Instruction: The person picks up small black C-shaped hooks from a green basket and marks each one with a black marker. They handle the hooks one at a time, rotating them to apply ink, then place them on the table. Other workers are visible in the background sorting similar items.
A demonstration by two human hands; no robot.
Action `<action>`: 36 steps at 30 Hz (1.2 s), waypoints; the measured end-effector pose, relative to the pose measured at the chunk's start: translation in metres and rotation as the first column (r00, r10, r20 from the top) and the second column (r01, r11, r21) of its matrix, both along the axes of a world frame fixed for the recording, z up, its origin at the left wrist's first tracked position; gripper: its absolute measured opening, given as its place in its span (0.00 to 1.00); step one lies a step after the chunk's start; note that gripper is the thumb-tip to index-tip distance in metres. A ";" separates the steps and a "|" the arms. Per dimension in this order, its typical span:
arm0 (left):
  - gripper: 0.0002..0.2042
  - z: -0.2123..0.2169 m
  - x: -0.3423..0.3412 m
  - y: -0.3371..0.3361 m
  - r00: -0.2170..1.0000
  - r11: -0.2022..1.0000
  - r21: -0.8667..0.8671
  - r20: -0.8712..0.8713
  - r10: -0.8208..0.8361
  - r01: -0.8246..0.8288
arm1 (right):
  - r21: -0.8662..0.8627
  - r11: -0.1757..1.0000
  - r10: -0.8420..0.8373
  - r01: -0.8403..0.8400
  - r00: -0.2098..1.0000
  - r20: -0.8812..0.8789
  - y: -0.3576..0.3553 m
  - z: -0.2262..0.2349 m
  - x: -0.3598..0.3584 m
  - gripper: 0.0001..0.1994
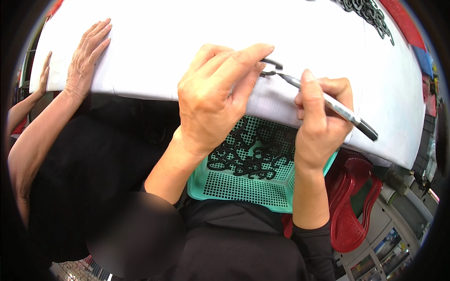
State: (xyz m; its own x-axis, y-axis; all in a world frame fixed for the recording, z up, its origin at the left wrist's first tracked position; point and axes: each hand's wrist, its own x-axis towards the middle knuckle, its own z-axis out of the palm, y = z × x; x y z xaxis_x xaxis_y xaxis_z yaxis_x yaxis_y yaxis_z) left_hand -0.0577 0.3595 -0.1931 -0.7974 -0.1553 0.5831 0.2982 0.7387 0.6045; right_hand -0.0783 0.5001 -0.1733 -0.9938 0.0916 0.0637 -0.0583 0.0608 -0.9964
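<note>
Pinched between the thumb and index finger of my left hand [213, 89] is a small black curved piece [273, 62], its two ends pointing right; the fingers hide the rest of it. My right hand [321, 117] is closed round a marker pen [340, 108] with a grey-white barrel and a black end. The pen's tip is at the lower end of the curved piece; I cannot tell whether they touch. Below both hands, a green mesh basket [243, 189] rests at my lap, with many black curly pieces [251, 159] lying in it.
A white-covered table [154, 51] spans the view ahead. More black curly pieces [368, 16] are heaped at its far right. To my left, another person's hands [84, 63] lie flat on the table edge. A dark red plastic chair [351, 201] stands at lower right.
</note>
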 end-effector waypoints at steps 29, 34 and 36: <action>0.17 0.001 0.000 -0.002 0.994 0.994 0.058 0.044 -0.101 0.098 | 0.069 0.991 0.105 -0.111 0.991 0.078 -0.005 0.000 -0.009 0.10; 0.15 0.016 0.009 -0.006 0.988 0.990 0.062 0.084 -0.128 0.123 | -0.096 0.994 0.064 -0.056 0.995 0.079 0.005 0.002 -0.007 0.09; 0.19 0.037 0.021 -0.008 0.944 0.956 0.048 0.154 -0.292 0.288 | -0.041 0.999 0.004 -0.004 1.000 -0.010 0.016 0.004 -0.016 0.09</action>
State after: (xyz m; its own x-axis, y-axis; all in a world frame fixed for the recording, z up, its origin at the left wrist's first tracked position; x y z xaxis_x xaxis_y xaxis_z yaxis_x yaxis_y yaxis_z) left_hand -0.0366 0.3512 -0.1563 -0.8917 0.0841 0.4448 0.3966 0.6189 0.6780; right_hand -0.0939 0.5164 -0.1688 -0.9935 0.0902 0.0699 -0.0684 0.0196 -0.9975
